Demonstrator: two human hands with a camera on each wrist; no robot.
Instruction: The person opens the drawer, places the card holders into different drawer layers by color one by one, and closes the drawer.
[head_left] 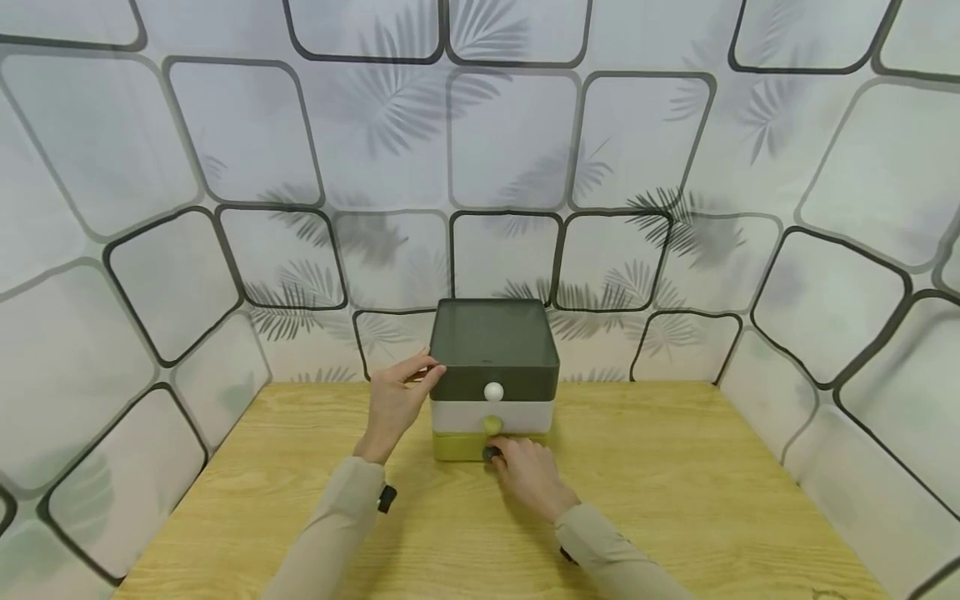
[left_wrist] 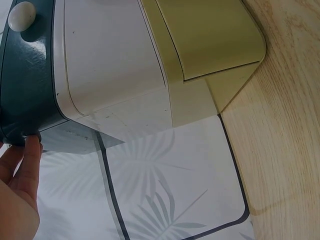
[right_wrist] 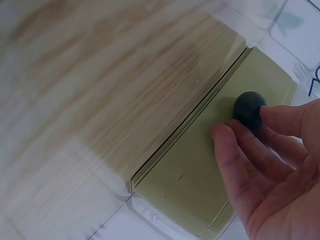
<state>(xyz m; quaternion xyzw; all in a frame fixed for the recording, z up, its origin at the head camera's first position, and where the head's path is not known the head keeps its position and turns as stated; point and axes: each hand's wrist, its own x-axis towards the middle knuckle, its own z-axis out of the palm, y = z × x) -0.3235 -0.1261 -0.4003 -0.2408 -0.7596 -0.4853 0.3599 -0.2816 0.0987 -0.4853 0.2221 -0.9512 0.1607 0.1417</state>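
Observation:
A small three-tier drawer box (head_left: 495, 337) stands on the wooden table, dark green on top, white in the middle and yellow-green below. Each tier has a round knob: a white knob (left_wrist: 22, 16) on the top, a yellow-green knob (head_left: 492, 425) in the middle, a dark knob (right_wrist: 249, 108) on the bottom. My left hand (head_left: 397, 400) grips the top tier at its front left corner, thumb near the rim and fingers against the side. Down at the bottom drawer (right_wrist: 185, 185), my right hand (head_left: 534, 477) pinches the dark knob between thumb and fingers.
The pale wooden tabletop (head_left: 660, 483) runs out to both sides and in front of the box. Behind and beside it rise walls (head_left: 390, 167) with a printed pattern of rounded frames and leaves. The box stands near the back wall.

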